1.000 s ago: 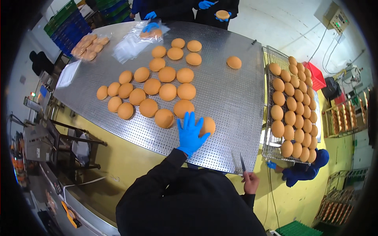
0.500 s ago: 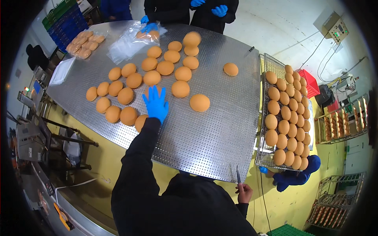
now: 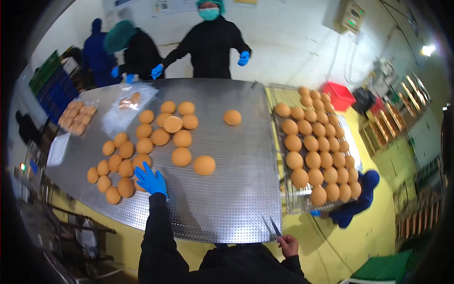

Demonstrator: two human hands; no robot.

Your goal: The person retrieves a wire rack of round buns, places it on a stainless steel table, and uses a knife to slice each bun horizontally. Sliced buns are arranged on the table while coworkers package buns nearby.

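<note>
My left hand (image 3: 151,181), in a blue glove, lies with fingers spread on round brown buns (image 3: 126,187) at the table's near left. It presses against a bun partly hidden under the palm. My bare right hand (image 3: 288,246) grips a thin, pointed knife (image 3: 275,226) at the near right edge; a second pale streak beside the blade looks like its reflection. More buns form a loose cluster ahead of the left hand. Among them one bun (image 3: 173,124) shows a paler, rimmed face and overlaps its neighbours. Two buns (image 3: 204,165) (image 3: 232,117) sit apart to the right.
The perforated metal table (image 3: 227,203) spans the middle. On its right stands a wire rack (image 3: 293,203) full of buns. Clear plastic bags (image 3: 118,116), a packed bag of buns (image 3: 77,117) and white sheets (image 3: 58,149) lie far left. Co-workers (image 3: 210,52) stand behind; another crouches beyond the rack.
The view has tilted up. My left hand has moved left among the buns, bunching them closer. A blurred bun at the back has come to rest on the cluster. A co-worker's hand has left the bag.
</note>
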